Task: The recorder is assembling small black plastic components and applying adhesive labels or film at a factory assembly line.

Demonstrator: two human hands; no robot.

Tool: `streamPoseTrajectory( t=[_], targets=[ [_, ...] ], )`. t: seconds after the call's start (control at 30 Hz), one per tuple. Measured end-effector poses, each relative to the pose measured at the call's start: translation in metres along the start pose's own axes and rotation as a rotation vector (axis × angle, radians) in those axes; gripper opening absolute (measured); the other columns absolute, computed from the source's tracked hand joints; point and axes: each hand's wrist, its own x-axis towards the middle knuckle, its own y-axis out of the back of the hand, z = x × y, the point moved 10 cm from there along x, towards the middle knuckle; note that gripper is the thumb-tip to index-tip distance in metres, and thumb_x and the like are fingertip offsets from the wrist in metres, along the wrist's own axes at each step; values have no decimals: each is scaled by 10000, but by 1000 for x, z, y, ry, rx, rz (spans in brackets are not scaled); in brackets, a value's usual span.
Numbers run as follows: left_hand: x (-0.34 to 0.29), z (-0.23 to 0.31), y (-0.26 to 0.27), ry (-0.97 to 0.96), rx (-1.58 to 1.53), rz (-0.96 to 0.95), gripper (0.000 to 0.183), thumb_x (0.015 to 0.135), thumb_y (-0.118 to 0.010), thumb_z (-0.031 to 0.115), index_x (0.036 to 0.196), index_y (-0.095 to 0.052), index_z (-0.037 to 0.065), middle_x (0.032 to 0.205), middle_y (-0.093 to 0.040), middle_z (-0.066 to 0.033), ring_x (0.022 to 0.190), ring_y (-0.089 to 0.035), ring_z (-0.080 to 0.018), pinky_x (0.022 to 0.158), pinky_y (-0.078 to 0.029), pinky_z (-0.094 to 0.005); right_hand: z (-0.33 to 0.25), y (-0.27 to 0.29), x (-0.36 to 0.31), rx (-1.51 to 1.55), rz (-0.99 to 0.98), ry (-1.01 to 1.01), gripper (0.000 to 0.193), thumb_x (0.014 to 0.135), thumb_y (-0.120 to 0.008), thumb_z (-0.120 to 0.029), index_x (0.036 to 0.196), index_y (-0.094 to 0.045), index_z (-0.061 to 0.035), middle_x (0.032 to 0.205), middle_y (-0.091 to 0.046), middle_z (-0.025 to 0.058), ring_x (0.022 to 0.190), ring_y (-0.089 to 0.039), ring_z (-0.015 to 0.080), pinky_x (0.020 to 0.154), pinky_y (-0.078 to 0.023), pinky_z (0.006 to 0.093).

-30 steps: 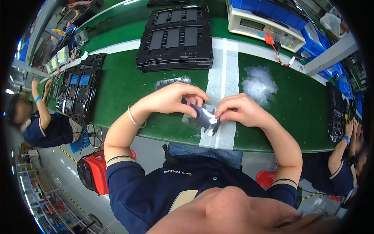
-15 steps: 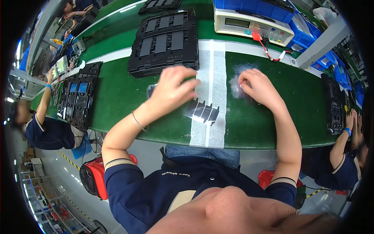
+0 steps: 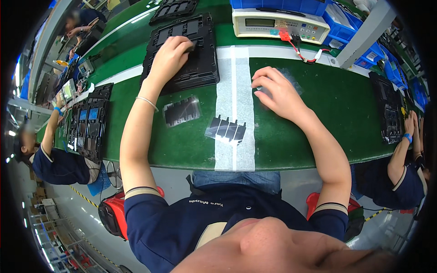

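Upper left of centre, head view: black tray stack point(image 3: 200, 76), dark flat pieces seated in its top tray. Left hand point(image 3: 169, 57) placed over it, fingers bent and drawn close together; a dark patch is seen at the fingertips, but whether a piece is gripped cannot be told.

Right of centre: right hand point(image 3: 277, 91), fingers loosely curved over a pile of clear films point(image 3: 292, 82); whether one is pinched cannot be told.

Centre: black-striped film sheet point(image 3: 227, 130), laid flat on the white strip point(image 3: 234, 157), touched by neither hand. Left of it, well apart: second dark sheet point(image 3: 182, 110), on the green table point(image 3: 291, 148).

Upper right: white bench meter point(image 3: 255, 29).

Step in hand, as judged: pieces being reached for at both sides. For any lift, a thin edge pinch is judged to be called for.
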Motion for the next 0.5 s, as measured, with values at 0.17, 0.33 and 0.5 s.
streamPoseTrajectory(
  t=[0.17, 0.33, 0.5],
  targets=[
    [3, 27, 54, 148, -278, 497, 141, 698, -680, -37, 810, -613, 16, 818, -607, -102, 705, -593, -227, 610, -491, -288, 18, -26, -2, 580, -38, -349, 152, 834, -589, -137, 951, -602, -39, 852, -596, 55, 777, -565, 149, 717, -448, 266],
    [-26, 173, 51, -505, -232, 247, 191, 590, -653, 41, 765, -609, -22, 890, -612, -113, 731, -588, -217, 606, -514, -305, 16, -58, -16, 1175, 27, -637, 236, 915, -524, -264, 860, -598, -47, 763, -567, -4, 665, -479, 68, 609, -382, 210],
    [-35, 168, 45, -426, -274, 202, 224, 604, -649, 43, 825, -621, 16, 961, -591, -89, 874, -559, -214, 685, -473, -317, 14, -54, -19, 1069, 52, -612, 238, 907, -552, -243, 741, -548, -73, 697, -514, -33, 634, -426, 44, 591, -357, 198]
  ],
)
